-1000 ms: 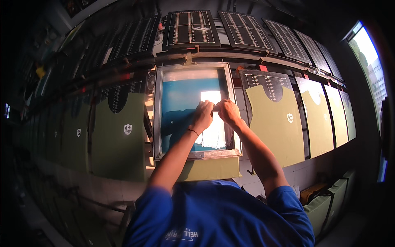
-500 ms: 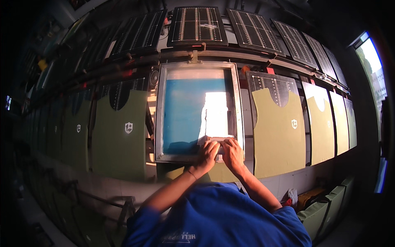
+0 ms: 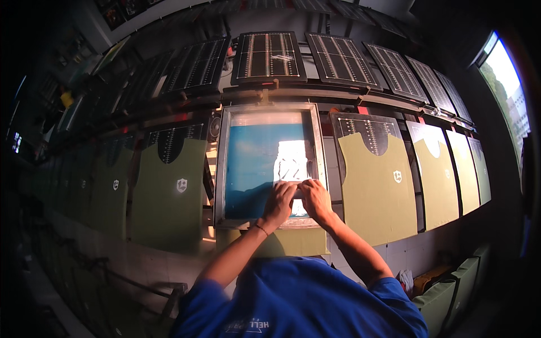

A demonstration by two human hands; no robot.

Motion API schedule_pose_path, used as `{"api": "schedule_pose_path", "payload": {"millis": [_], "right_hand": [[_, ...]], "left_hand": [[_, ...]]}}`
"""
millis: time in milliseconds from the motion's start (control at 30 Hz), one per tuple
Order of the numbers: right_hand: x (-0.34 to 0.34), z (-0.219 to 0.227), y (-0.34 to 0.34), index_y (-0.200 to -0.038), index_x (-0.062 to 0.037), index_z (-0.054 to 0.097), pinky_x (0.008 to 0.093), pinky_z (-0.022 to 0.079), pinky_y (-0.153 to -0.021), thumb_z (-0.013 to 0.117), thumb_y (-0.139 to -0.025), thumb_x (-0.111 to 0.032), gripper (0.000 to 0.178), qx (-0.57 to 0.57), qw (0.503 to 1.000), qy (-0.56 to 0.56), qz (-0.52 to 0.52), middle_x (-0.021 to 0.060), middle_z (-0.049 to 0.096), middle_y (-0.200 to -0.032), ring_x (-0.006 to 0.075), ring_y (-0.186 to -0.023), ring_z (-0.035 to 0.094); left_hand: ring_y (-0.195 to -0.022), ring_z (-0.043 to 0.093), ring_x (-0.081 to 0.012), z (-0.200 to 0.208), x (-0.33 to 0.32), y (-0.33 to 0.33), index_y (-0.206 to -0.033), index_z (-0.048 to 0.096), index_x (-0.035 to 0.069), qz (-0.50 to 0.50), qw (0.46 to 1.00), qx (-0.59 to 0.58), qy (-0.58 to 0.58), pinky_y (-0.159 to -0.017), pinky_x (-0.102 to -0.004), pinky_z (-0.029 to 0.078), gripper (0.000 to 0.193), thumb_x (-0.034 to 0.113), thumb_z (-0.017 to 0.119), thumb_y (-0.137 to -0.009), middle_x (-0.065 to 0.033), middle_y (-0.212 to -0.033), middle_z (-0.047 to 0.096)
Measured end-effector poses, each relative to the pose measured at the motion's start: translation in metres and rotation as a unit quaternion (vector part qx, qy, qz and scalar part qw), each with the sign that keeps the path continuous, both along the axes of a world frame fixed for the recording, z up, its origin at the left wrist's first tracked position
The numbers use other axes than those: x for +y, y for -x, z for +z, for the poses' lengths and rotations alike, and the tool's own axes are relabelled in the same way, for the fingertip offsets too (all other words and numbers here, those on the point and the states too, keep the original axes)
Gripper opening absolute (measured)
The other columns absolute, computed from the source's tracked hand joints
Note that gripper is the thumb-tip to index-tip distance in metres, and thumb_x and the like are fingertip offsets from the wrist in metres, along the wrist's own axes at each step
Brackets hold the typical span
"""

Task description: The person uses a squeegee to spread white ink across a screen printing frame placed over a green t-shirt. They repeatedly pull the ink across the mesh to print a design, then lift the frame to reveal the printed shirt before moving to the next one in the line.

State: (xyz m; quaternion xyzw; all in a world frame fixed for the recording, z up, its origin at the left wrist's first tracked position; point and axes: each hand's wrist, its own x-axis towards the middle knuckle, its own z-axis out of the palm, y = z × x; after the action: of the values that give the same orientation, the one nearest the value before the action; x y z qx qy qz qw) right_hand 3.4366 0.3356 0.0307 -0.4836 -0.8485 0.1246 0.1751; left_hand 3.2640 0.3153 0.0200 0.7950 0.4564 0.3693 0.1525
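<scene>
A metal-framed printing screen [image 3: 221, 169] with blue mesh [image 3: 251, 169] lies flat over an olive green garment piece [image 3: 293, 243], whose lower edge shows below the frame. A white stencil patch [image 3: 292, 160] sits in the right half of the mesh. My left hand [image 3: 280, 201] and my right hand [image 3: 315, 198] are side by side on the lower part of that patch. Both grip a narrow squeegee [image 3: 297, 185] pressed to the mesh; my fingers hide most of it.
Olive garment pieces with small white crests lie in a row on the long table, to the left [image 3: 172, 197] and right [image 3: 377, 180]. Dark gridded boards [image 3: 269, 55] stand behind the screen. A bright window [image 3: 504, 84] is far right; green bins [image 3: 445, 298] sit lower right.
My hands pulled the squeegee from the top of the white patch down to the frame's near edge, then moved slightly back up.
</scene>
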Motion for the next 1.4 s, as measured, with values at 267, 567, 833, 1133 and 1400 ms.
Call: {"api": "schedule_pose_path", "payload": {"millis": [267, 567, 833, 1133, 1400], "right_hand": [[-0.097, -0.047, -0.014, -0.123, 0.0019, 0.058, 0.0419, 0.045, -0.096, 0.061, -0.077, -0.013, 0.049, -0.023, 0.999, 0.014, 0.032, 0.0167, 0.056, -0.123, 0.0343, -0.111, 0.050], [-0.080, -0.037, -0.055, -0.132, 0.0023, 0.054, 0.0437, 0.045, -0.101, 0.067, -0.088, -0.018, 0.051, 0.207, 0.962, 0.039, -0.175, 0.0228, 0.054, -0.128, 0.0394, -0.118, 0.052], [-0.050, -0.104, -0.037, -0.086, -0.0039, 0.064, 0.0258, 0.032, -0.051, 0.054, -0.098, -0.023, 0.025, 0.495, 0.748, 0.336, -0.287, -0.0064, 0.045, -0.063, 0.0043, -0.058, 0.041], [-0.057, -0.092, -0.094, -0.071, -0.0015, 0.059, 0.0325, 0.030, -0.048, 0.053, -0.094, -0.031, 0.038, 0.453, 0.736, 0.256, -0.432, -0.0025, 0.041, -0.056, 0.0087, -0.053, 0.037], [-0.088, -0.056, -0.298, -0.073, -0.0033, 0.067, 0.0292, 0.024, -0.045, 0.055, -0.093, -0.028, 0.034, 0.466, 0.732, 0.192, -0.458, -0.0052, 0.038, -0.053, 0.0064, -0.047, 0.034]], "left_hand": [[-0.118, 0.051, -0.0376, -0.032, -0.099, -0.002, -0.124, 0.058, 0.000, 0.005, 0.995, 0.059, 0.074, -0.104, -0.0465, 0.041, 0.045, -0.002, 0.063, -0.079, -0.0156, -0.125, 0.057], [-0.119, 0.051, -0.0405, -0.055, -0.052, 0.123, -0.125, 0.057, -0.002, 0.390, 0.918, 0.017, 0.070, -0.101, -0.0482, 0.041, 0.040, 0.029, 0.055, -0.100, -0.0201, -0.126, 0.056], [-0.115, 0.060, -0.0386, -0.170, -0.071, 0.267, -0.121, 0.062, -0.004, 0.392, 0.890, -0.028, 0.233, -0.101, -0.0464, 0.044, 0.047, 0.036, 0.042, -0.105, -0.0245, -0.120, 0.065], [-0.109, 0.063, -0.0321, -0.052, -0.064, 0.161, -0.117, 0.066, -0.002, 0.400, 0.858, -0.106, 0.304, -0.094, -0.0438, 0.047, 0.051, 0.041, 0.043, -0.104, -0.0213, -0.114, 0.068], [-0.104, 0.050, -0.0305, -0.061, -0.079, -0.030, -0.109, 0.059, 0.001, 0.341, 0.851, -0.261, 0.302, -0.092, -0.0436, 0.039, 0.055, 0.054, 0.044, -0.102, -0.0173, -0.109, 0.056]]}}
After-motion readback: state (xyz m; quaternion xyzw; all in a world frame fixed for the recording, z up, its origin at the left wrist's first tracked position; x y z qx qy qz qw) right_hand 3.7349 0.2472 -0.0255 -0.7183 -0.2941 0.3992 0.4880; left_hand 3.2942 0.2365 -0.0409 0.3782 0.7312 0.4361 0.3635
